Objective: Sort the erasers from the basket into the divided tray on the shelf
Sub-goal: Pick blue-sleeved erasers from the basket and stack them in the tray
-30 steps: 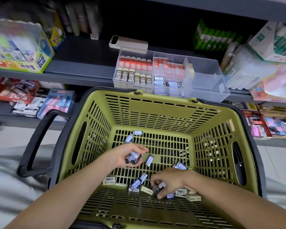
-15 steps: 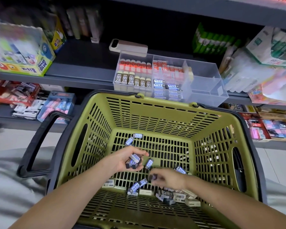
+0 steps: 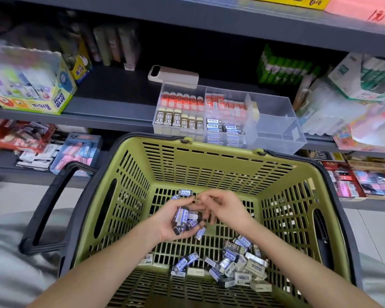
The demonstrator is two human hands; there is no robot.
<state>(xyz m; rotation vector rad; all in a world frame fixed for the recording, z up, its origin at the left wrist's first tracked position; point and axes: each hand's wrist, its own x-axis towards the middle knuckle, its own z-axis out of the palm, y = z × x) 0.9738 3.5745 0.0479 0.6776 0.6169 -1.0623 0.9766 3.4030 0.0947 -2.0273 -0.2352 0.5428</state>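
Olive-green basket (image 3: 220, 152) fills my view (I'm watching through the head camera), and both grips sit low inside it, meeting over the slatted floor. My left grip (image 3: 171, 223) is turned palm up and cupped, its fingers curled round a handful of erasers (image 3: 182, 216) in blue-and-black sleeves. My right grip (image 3: 226, 210) is just right of it, and its fingertips (image 3: 206, 211) reach onto that handful. They are blurred, so I cannot tell whether they pinch an eraser or only touch the heap.

Just beyond the left grip, two more blue erasers (image 3: 184, 192) lie on the basket floor. On the near side of the right grip, partly under its forearm, a loose pile (image 3: 238, 265) of blue, brown and cream erasers is bunched together.

Well beyond both grips, on the grey shelf (image 3: 111, 103), stands the clear divided tray (image 3: 276, 130). Its left and middle compartments hold red, brown and blue erasers in rows. Just behind the tray's far-left corner lies a pale slab (image 3: 173, 76) (it looks like a phone).
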